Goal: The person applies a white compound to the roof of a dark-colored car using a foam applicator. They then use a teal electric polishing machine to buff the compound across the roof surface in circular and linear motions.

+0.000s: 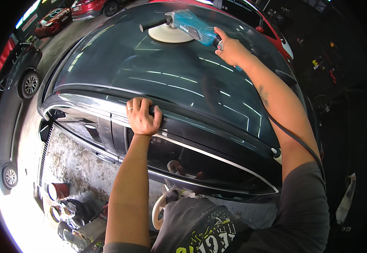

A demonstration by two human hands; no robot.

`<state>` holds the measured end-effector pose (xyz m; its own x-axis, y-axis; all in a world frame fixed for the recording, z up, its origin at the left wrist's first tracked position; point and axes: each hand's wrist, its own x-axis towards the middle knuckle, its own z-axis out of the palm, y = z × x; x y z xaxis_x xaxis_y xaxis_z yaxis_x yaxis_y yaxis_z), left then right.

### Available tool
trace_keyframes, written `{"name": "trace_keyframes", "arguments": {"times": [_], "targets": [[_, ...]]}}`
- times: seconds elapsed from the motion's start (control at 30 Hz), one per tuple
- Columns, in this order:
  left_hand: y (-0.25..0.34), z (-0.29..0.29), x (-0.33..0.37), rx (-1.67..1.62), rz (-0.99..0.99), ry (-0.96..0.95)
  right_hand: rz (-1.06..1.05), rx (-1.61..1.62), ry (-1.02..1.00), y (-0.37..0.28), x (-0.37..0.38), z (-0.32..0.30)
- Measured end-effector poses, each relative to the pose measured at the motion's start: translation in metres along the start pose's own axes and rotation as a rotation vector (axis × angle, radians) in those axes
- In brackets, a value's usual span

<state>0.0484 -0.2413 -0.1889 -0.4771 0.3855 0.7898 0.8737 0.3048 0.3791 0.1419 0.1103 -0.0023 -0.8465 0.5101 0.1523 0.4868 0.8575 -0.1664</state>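
Note:
My right hand (pixel 233 51) is wrapped round the rear handle of a teal car polisher (pixel 194 26), arm stretched far forward. The polisher's round cream pad (pixel 168 35) lies against the far part of the dark, glossy car roof (pixel 149 67). Its black side handle (pixel 153 24) points left with no hand on it. A black cord (pixel 295 137) runs back along my right arm. My left hand (pixel 144 117) rests on the near roof edge, fingers bent over the rail (pixel 111 105); it holds no tool.
Below the roof are the car's side windows (pixel 192 162). A reddish bucket (pixel 58 191) and other clutter stand on the floor at lower left. A dark car (pixel 12 109) is parked on the left, and red cars (pixel 90 8) stand beyond the roof. A bottle (pixel 277 154) stands near my right arm.

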Motion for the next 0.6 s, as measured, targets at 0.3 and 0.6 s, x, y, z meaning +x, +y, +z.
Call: {"name": "trace_keyframes", "arguments": {"times": [0.3,0.6], "targets": [[0.001,0.0,-0.001,0.017,-0.024,-0.017,0.03,-0.066,-0.075,-0.015,-0.037,-0.014],[0.0,0.001,-0.002,0.02,-0.038,-0.02,0.004,-0.028,-0.1,-0.034,-0.068,-0.016]]}}
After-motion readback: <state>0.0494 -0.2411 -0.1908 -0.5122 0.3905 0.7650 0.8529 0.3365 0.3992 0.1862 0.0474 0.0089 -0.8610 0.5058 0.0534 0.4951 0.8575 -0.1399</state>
